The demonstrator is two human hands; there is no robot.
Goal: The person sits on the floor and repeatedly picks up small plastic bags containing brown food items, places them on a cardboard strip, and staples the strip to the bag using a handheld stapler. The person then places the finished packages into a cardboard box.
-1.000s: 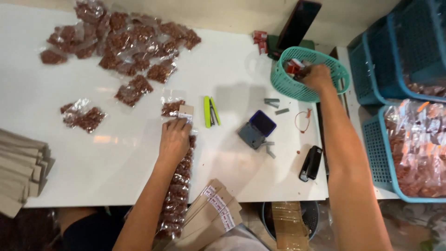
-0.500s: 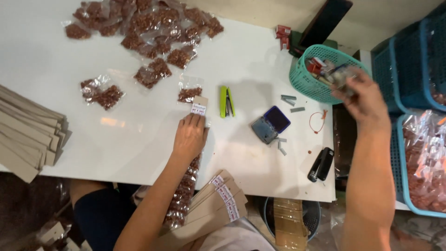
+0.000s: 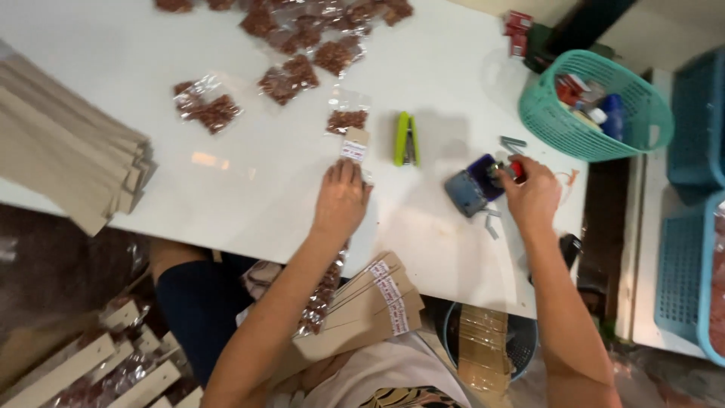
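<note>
My left hand (image 3: 341, 200) lies flat on the white table (image 3: 249, 181), fingers apart, just below a small clear bag of brown pieces (image 3: 347, 121) with a cardboard header card (image 3: 354, 143). My right hand (image 3: 532, 195) is closed on a small red object (image 3: 516, 168), held against a dark blue stapler (image 3: 474, 186). A green stapler (image 3: 406, 138) lies between the two hands.
More clear bags of brown pieces (image 3: 302, 45) are scattered at the table's far side. A stack of cardboard strips (image 3: 72, 162) sits at left. A teal basket (image 3: 596, 106) stands far right, blue crates (image 3: 691, 227) beyond. Header cards (image 3: 370, 306) rest on my lap.
My right hand has come back from the teal basket to the dark blue stapler, now holding a small red object. My left hand has stayed by the bag.
</note>
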